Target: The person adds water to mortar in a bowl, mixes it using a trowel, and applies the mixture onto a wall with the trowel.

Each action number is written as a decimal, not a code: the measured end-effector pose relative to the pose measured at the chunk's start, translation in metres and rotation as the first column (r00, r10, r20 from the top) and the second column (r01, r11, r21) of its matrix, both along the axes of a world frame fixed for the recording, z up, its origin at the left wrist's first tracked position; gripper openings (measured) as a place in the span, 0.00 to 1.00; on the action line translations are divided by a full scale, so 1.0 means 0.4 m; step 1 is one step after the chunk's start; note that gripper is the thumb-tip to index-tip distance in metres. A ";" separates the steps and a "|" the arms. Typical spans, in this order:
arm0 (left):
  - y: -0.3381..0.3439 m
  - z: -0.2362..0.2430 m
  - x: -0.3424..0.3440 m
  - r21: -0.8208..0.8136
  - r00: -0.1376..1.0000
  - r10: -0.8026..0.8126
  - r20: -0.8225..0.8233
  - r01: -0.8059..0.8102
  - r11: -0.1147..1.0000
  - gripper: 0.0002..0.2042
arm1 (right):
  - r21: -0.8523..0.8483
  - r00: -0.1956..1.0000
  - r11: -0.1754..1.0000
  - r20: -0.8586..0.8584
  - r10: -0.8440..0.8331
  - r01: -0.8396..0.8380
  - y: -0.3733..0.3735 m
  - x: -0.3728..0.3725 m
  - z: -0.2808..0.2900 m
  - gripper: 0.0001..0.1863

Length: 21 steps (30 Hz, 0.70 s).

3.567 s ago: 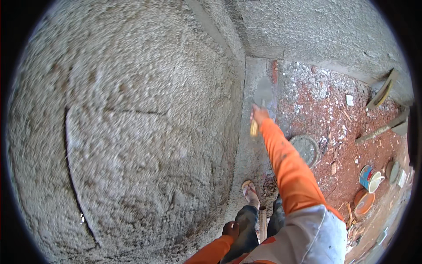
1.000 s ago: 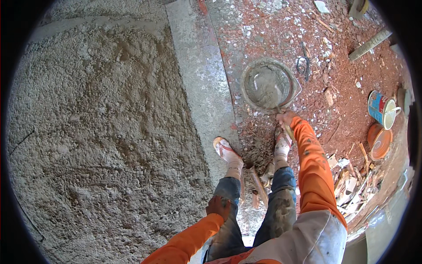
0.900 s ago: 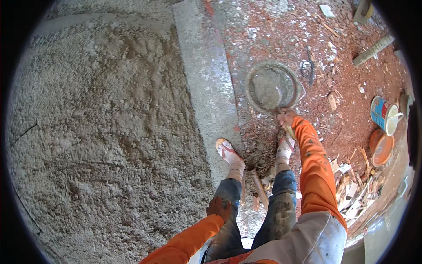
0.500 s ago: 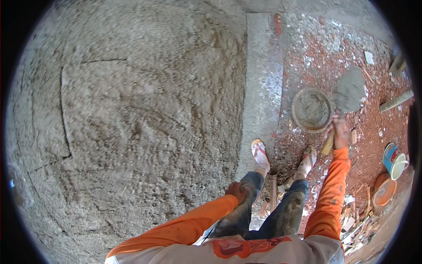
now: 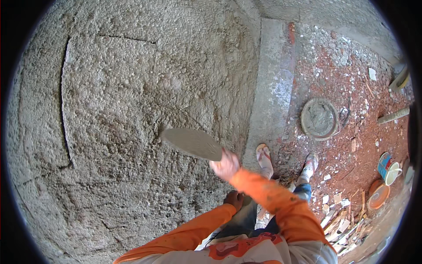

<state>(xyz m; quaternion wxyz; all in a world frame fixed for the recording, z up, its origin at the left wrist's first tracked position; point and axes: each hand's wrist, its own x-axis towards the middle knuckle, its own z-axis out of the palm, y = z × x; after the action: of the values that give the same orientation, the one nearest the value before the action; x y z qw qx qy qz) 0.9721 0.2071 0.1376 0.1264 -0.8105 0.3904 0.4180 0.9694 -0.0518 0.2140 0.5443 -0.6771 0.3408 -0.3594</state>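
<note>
My right hand (image 5: 225,165), in an orange sleeve, grips the handle of a trowel (image 5: 192,143). Its grey mortar-coated blade points left and lies against the rough plastered wall (image 5: 132,88). My left hand (image 5: 234,199) rests low against my thigh, fingers curled, holding nothing that I can see. A round pan of grey mortar (image 5: 320,118) sits on the ground to the right, beyond my feet in sandals.
A smooth grey concrete strip (image 5: 272,88) runs along the wall's foot. The red ground carries rubble, wood scraps (image 5: 343,220), a blue-and-white can (image 5: 387,166), an orange bowl (image 5: 379,193) and planks (image 5: 393,115) at the far right.
My right hand scooped at the mortar pan, lifted the loaded trowel, then swung it left across to the wall. The view tilted from the ground up to the wall.
</note>
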 end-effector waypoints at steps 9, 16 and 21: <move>-0.110 0.016 -0.130 -0.098 0.998 -0.049 -0.042 0.045 0.994 0.22 | 0.073 0.433 0.946 -0.898 -0.075 0.315 -0.099 -0.633 -0.534 0.17; -0.126 -0.100 -0.319 -0.182 0.979 -0.175 -0.104 0.155 0.971 0.26 | 0.243 0.293 0.933 -0.942 0.163 0.264 -0.418 -1.093 -1.234 0.22; -0.071 -0.059 -0.260 -0.011 0.990 -0.132 0.054 0.133 0.991 0.26 | 0.822 0.833 0.511 -0.453 0.316 0.253 -0.264 -0.772 -1.098 0.16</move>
<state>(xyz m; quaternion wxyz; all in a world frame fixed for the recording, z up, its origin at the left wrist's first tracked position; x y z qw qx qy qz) 0.8681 0.1785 0.1139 0.1584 -0.7945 0.4429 0.3841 0.6605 -0.1575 -0.2251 0.6897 -0.3963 0.6008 0.0791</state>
